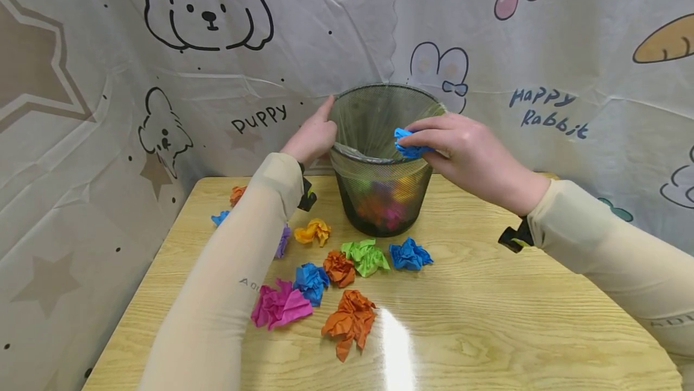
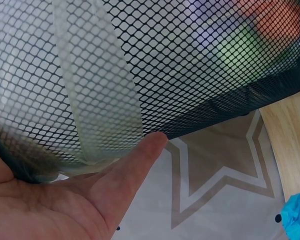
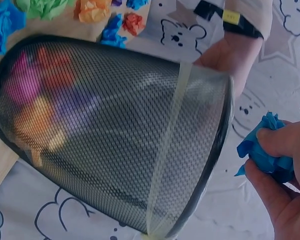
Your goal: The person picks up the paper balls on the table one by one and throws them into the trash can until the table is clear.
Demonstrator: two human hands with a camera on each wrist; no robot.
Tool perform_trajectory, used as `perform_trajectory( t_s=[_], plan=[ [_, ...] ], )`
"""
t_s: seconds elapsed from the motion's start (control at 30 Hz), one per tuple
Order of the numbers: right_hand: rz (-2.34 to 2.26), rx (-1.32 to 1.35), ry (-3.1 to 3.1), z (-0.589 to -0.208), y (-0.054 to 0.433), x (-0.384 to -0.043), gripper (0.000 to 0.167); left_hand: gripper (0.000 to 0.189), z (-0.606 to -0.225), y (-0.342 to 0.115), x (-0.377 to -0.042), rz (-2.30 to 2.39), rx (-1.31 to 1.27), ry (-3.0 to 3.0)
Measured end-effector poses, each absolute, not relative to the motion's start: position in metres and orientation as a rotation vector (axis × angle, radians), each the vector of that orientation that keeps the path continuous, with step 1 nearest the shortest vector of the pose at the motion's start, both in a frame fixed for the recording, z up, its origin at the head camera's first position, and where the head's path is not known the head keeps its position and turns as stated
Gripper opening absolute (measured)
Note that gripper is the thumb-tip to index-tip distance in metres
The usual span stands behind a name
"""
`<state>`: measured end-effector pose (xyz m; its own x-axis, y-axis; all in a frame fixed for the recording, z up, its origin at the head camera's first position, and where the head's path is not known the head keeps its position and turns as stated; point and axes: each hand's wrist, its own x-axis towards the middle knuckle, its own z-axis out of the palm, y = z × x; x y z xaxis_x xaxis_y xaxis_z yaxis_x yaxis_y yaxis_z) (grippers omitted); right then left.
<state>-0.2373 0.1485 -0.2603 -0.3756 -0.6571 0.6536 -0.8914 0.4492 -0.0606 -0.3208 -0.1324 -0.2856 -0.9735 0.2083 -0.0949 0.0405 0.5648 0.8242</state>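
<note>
My right hand (image 1: 466,153) pinches a crumpled blue paper ball (image 1: 408,146) between thumb and fingers, over the near right rim of a black mesh wastebasket (image 1: 379,198). In the right wrist view the blue ball shows just beyond the bin's mouth. My left hand (image 1: 314,135) holds the bin's left rim; in the left wrist view its thumb (image 2: 140,162) lies along the outside of the mesh, the other fingers partly hidden at the rim. A clear plastic liner (image 3: 172,145) folds over the rim. Through the mesh, pink, orange, purple and yellow paper balls (image 3: 25,82) show at the bottom.
Several crumpled papers lie on the wooden table (image 1: 488,319) before the bin: a green one (image 1: 365,256), a blue one (image 1: 410,254), a pink one (image 1: 281,305) and orange ones (image 1: 349,322) among them. My left sleeve covers part of this group. A printed curtain (image 1: 336,17) hangs behind.
</note>
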Motion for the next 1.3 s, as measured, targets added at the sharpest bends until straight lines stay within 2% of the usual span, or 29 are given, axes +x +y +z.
perform_trajectory(
  t_s=[0.4,0.63,1.3],
  plan=[
    [0.639,1.048,-2.371,-0.243,0.151,-0.267,0.029,0.065,-0.286,-0.131,-0.32,1.387,0.199,2.609],
    [0.634,0.949,-2.467,-0.234,0.147,-0.283,0.031,0.065,-0.286,-0.13,-0.32,1.403,0.187,2.606],
    [0.46,0.911,-2.831,-0.232,0.126,-0.324,0.04,0.064,-0.284,-0.133,-0.319,1.386,0.202,2.6]
  ],
)
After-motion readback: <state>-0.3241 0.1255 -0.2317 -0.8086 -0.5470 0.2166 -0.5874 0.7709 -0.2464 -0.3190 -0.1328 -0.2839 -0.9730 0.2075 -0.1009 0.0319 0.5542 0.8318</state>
